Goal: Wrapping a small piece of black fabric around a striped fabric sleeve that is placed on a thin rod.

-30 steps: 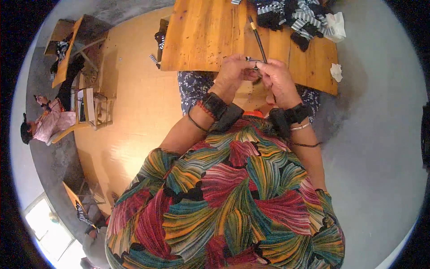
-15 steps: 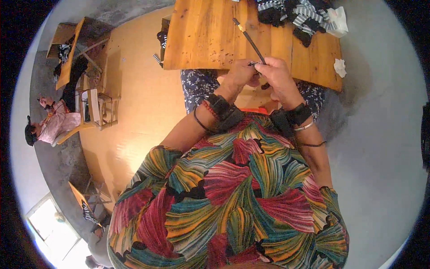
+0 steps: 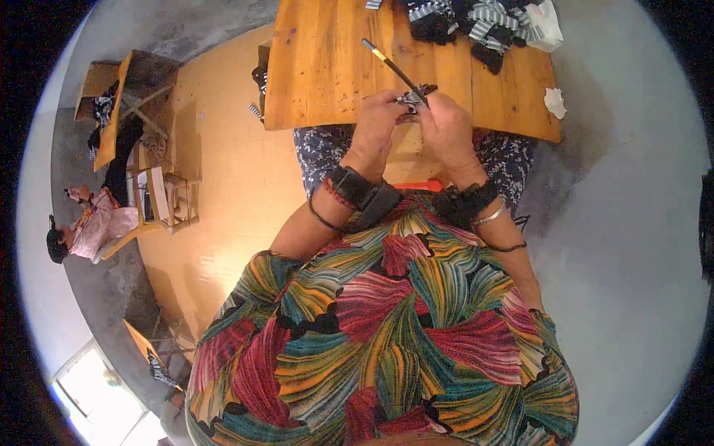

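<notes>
My left hand (image 3: 379, 123) is closed at the near edge of the wooden table, its fingertips pinching a small black-and-grey striped piece of cloth (image 3: 410, 100). Close beside it, my right hand (image 3: 448, 126) grips a slim dark rod (image 3: 402, 76) with a yellow band near its far end. That rod slants up and left over the tabletop. Its lower end disappears in my right fingers, next to the cloth. Whether the right fingers also hold cloth is hidden.
The wooden table (image 3: 327, 67) carries a heap of black and grey-striped cloth pieces (image 3: 491, 33), a white bag (image 3: 547, 26) and a crumpled white scrap (image 3: 555, 102). A red object (image 3: 416, 185) lies by my lap. Far left, another person (image 3: 104, 227) sits beside another table (image 3: 115, 111).
Both hands have shifted slightly left, and the rod's far end is further left and lower. More of the striped cloth now shows between my fingers. The whole view has tilted a little.
</notes>
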Action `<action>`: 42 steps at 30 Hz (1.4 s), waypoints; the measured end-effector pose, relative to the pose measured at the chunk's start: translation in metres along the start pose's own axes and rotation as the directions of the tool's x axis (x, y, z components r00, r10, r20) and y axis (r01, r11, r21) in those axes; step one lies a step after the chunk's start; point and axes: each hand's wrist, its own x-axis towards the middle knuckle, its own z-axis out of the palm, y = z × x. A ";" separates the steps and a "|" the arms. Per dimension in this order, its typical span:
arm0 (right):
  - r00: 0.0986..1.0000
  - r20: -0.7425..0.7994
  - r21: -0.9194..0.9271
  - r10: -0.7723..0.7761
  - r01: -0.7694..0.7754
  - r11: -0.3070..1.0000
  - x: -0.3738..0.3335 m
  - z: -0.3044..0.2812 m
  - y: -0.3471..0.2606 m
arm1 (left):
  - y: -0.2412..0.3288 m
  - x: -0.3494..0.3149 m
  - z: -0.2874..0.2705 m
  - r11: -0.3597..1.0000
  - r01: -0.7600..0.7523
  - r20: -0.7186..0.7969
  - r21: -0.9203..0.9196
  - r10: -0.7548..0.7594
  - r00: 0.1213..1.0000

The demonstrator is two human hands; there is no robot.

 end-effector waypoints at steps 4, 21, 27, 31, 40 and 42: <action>0.998 0.042 -0.064 0.048 -0.046 0.997 -0.003 0.006 -0.001 | -0.009 0.002 -0.006 0.995 0.043 0.009 -0.085 -0.042 0.999; 0.992 0.028 0.152 0.123 -0.126 0.980 0.010 0.013 0.015 | -0.018 0.005 -0.020 0.858 0.344 0.330 -0.381 -0.221 0.918; 0.928 0.264 0.552 0.263 -0.369 0.748 -0.001 0.017 0.030 | 0.008 -0.015 -0.013 0.963 0.268 0.445 -0.005 -0.238 0.863; 0.690 0.698 0.691 0.191 -0.719 0.075 -0.002 -0.022 0.008 | 0.012 -0.017 -0.018 0.987 0.161 0.328 0.011 -0.156 0.932; 0.767 0.613 0.767 0.189 -0.635 0.091 0.006 -0.020 0.012 | -0.004 0.006 -0.016 0.939 0.198 0.364 -0.280 -0.087 0.927; 0.779 0.604 0.769 0.165 -0.625 0.137 0.007 -0.022 0.010 | -0.003 0.004 -0.016 0.951 0.140 0.333 -0.275 -0.043 0.942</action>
